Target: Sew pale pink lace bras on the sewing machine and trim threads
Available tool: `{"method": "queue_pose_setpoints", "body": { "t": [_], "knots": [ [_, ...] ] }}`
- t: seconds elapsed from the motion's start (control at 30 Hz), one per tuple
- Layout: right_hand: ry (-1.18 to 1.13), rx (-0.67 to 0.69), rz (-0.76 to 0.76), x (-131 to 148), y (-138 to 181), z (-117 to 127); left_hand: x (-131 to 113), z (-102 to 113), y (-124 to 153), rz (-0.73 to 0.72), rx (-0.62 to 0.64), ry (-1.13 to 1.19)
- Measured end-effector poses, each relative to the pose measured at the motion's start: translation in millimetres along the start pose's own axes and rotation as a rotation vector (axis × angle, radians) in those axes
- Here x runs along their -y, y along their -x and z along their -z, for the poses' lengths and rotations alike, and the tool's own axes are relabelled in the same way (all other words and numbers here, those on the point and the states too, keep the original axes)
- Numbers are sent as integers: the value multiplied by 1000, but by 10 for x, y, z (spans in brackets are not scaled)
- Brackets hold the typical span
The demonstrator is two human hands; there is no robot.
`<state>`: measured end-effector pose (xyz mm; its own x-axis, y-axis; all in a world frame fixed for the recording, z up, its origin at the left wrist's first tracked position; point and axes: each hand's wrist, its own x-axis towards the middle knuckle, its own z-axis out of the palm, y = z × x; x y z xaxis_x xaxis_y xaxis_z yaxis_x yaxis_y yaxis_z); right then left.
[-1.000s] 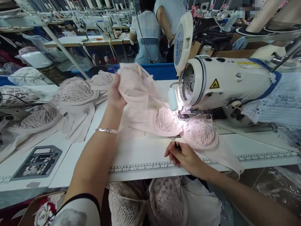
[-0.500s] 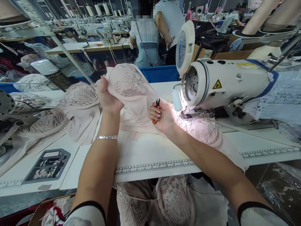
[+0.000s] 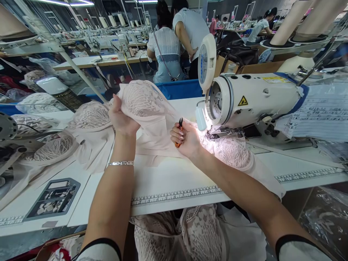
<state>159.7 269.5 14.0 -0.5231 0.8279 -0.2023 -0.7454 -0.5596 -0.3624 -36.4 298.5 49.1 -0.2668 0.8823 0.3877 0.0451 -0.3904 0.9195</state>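
My left hand (image 3: 121, 117) is closed on a pale pink lace bra piece (image 3: 146, 101), lifting it off the white table (image 3: 168, 177). My right hand (image 3: 186, 137) is closed around small orange-handled thread snips (image 3: 179, 127), blades up, resting on the same fabric just left of the white sewing machine (image 3: 252, 99). Another lace cup (image 3: 231, 152) lies under the machine's needle, lit by its lamp.
A pile of finished pink lace pieces (image 3: 84, 123) lies to the left. A grey control panel (image 3: 53, 197) is set into the table at the lower left. More lace garments (image 3: 190, 232) hang below the table edge. Two people (image 3: 176, 40) stand at the back.
My right hand rose from the table's ruler edge up to the fabric beside the machine, snips in hand. The left hand dropped slightly with the lace piece.
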Motion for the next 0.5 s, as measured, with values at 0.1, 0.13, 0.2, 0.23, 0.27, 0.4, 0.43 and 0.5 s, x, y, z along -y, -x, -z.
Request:
{"method": "queue_pose_setpoints", "body": {
  "t": [0.1, 0.13, 0.2, 0.23, 0.27, 0.4, 0.43, 0.5],
  "knots": [
    [-10, 2, 0, 8, 0, -13, 12, 14, -1, -67, 76, 53],
    [-14, -5, 6, 22, -12, -25, 17, 15, 3, -72, 81, 55],
    [-12, -23, 31, 60, -52, -54, 23, 5, 15, -48, 46, 14],
    [-3, -32, 51, 76, -74, -67, 19, -6, 19, -27, 22, -19],
    [13, -43, 75, 86, -94, -77, 6, -18, 21, -9, 7, -46],
    [122, -58, 135, 15, -53, -23, -199, -2, 22, -83, 33, 24],
    [155, -40, 115, -19, 2, 22, -290, 37, 43, -131, 25, 81],
    [244, 43, 25, -65, 165, 143, -492, 161, 152, -156, -2, 200]
  ]
}}
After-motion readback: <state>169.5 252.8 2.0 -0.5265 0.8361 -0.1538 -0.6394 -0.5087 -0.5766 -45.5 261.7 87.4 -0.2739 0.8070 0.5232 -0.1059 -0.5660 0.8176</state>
